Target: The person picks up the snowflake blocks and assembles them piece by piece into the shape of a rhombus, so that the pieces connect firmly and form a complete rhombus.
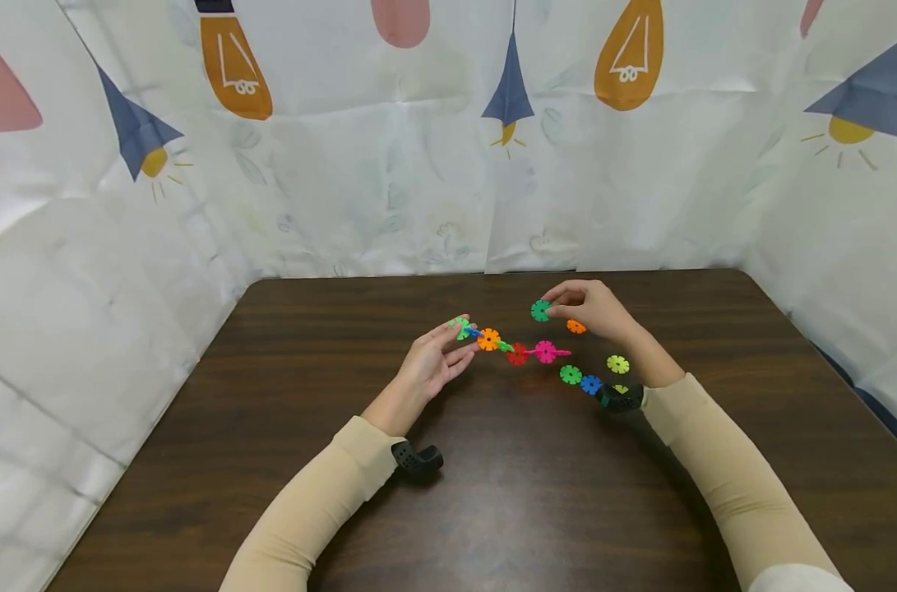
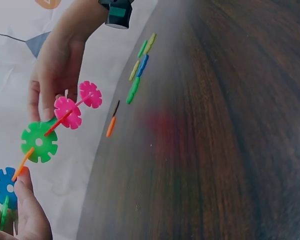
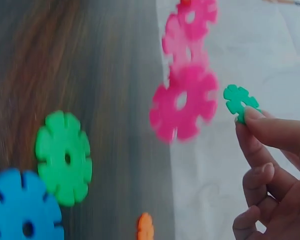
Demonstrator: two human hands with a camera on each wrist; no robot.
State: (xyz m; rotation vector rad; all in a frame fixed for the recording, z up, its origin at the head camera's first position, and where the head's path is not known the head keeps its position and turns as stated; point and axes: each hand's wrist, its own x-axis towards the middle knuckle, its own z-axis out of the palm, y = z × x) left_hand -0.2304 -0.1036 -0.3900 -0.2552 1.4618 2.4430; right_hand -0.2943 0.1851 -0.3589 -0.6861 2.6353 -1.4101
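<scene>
Floating just above the counter (image 1: 285, 460), a chain (image 1: 518, 352) of slotted discs runs from the left hand (image 1: 433, 366) rightward toward the right hand (image 1: 592, 311), its pink end stopping a little short of and below that hand. The left hand sits at the chain's left end, thumb and fingers pinched on the green and blue discs there, so the rest hangs out unsupported. The right hand is raised just beyond the chain's far end, fingertips closed on a single green disc (image 1: 540, 310), which is held apart from the chain.

Loose discs lie flat on the counter near the right wrist: an orange disc (image 1: 576, 326) just under the right hand, a yellow-green disc (image 1: 617, 363) beside the forearm, and a second green disc (image 1: 570, 374) touching a blue disc (image 1: 590, 384) in front of the wrist camera. Nothing lies between the held disc and the chain's pink end. A patterned sheet (image 1: 418, 164) stands behind and beside the counter.
</scene>
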